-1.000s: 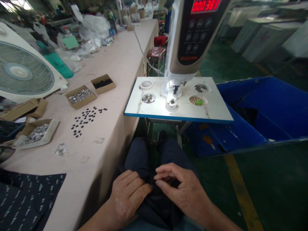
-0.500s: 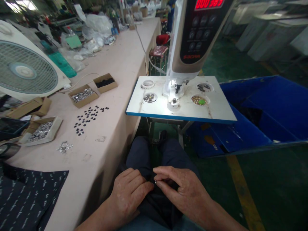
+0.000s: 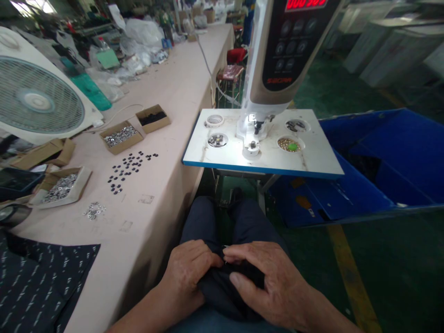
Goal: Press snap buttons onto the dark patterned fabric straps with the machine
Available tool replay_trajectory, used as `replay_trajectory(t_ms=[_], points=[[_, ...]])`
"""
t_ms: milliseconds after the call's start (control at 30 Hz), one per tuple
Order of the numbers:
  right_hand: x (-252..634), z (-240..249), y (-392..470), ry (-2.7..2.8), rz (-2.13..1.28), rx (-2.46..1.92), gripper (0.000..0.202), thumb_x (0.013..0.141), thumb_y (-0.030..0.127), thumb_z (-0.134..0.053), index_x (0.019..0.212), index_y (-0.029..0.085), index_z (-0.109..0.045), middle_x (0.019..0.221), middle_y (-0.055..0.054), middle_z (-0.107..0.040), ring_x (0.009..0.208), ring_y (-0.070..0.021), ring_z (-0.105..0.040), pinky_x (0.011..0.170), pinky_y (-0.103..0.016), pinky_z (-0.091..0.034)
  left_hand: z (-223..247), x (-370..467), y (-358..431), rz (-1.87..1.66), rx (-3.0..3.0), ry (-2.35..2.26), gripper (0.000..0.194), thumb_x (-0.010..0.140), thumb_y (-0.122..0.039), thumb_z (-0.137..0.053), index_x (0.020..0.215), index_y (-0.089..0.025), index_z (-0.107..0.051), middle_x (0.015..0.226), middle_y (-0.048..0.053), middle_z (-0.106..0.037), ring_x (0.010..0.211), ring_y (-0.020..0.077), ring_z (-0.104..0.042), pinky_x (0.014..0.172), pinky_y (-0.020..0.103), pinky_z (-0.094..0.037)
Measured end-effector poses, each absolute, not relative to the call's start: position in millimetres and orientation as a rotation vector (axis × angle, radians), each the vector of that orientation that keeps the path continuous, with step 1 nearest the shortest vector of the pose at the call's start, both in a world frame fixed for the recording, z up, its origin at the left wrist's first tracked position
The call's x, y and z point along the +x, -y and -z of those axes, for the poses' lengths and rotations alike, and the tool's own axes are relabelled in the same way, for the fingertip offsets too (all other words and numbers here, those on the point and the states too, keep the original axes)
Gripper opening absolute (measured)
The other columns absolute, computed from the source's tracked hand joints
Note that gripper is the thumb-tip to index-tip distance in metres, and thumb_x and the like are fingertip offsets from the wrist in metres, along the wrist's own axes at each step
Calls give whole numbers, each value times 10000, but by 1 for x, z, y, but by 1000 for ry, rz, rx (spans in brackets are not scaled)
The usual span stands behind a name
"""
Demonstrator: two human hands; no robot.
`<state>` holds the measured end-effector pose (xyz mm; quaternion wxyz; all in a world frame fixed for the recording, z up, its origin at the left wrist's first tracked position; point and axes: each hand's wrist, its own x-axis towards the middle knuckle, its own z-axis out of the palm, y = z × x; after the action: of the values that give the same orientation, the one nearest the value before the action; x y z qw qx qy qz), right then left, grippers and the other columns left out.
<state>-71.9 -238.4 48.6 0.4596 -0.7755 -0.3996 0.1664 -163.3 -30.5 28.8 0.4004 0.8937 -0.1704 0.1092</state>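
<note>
In the head view, my left hand (image 3: 187,270) is closed at my lap, its fingers curled over a dark cloth (image 3: 220,293). My right hand (image 3: 265,280) hovers just to its right, thumb and forefinger parted, the fingertips close to the cloth. A tiny shiny metal piece (image 3: 225,262) glints between the two hands; its exact kind is too small to tell. Beyond my knees stands a press machine (image 3: 253,134) with a white table plate (image 3: 225,159), its round wells holding small metal parts.
On the long table (image 3: 166,152) at left are a box fan (image 3: 36,99), a carton of metal snap parts (image 3: 121,136), loose dark snap caps (image 3: 128,166), scattered silver rings (image 3: 94,211) and a patterned dark cloth (image 3: 41,282). A blue bin (image 3: 367,185) stands at right.
My right thumb has moved away from the forefinger and down, so the pinch has opened. The small metal piece now lies near my left thumb. The left hand has barely shifted.
</note>
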Motion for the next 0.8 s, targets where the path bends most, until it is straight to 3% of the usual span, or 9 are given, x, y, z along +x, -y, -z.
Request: replay_trajectory(t_ms=[100,200,267,333,467,633,800], points=[[-72,-54,245,1014,-461,-1927,699,679,584,-841,1273,278,-634,1138,-56,-733,1030,-264,-699,953,-357,-513,-30,-160,32,-224,2204,349,199,773,-67,-592,934,-183,-604,769,-3,-640,689,125,-573,621,256,-368],[-71,-57,246,1091,-563,-1918,909,589,696,-841,1359,301,-565,1256,-64,-683,1119,-290,-659,1019,-384,-468,-33,-156,33,-171,2146,240,144,763,-72,-591,843,-189,-615,700,-33,-621,628,97,-569,595,220,-367],[-72,-56,244,1106,-623,-1931,926,595,641,-866,1391,311,-526,1299,-58,-659,1155,-293,-636,1044,-396,-441,-35,-154,34,-96,2102,148,137,739,-67,-608,799,-188,-631,691,-45,-625,612,84,-565,589,201,-368],[-73,-51,241,1085,-647,-1949,809,659,478,-882,1369,310,-532,1290,-45,-663,1153,-280,-632,1042,-398,-429,-36,-153,35,13,2066,57,139,720,-59,-621,773,-184,-650,700,-49,-639,619,81,-571,601,189,-380],[-72,-41,234,933,-682,-1910,535,772,95,-668,1263,296,-603,1183,-1,-710,1042,-203,-672,934,-325,-468,-37,-151,36,210,2029,-105,131,705,-73,-640,777,-170,-689,707,-48,-649,643,89,-568,613,183,-381],[-65,-40,230,625,-874,-1717,494,748,19,-583,1164,274,-656,1005,35,-746,922,-150,-703,788,-231,-486,-43,-145,36,465,1883,-264,51,734,-164,-695,772,-129,-695,665,-42,-580,616,80,-459,571,187,-320],[-58,-44,226,474,-970,-1652,464,707,24,-609,1108,246,-680,905,50,-732,805,-131,-663,698,-206,-457,-42,-141,30,656,1637,-330,278,737,-331,-789,789,-99,-645,694,-34,-502,647,81,-399,580,202,-294]])
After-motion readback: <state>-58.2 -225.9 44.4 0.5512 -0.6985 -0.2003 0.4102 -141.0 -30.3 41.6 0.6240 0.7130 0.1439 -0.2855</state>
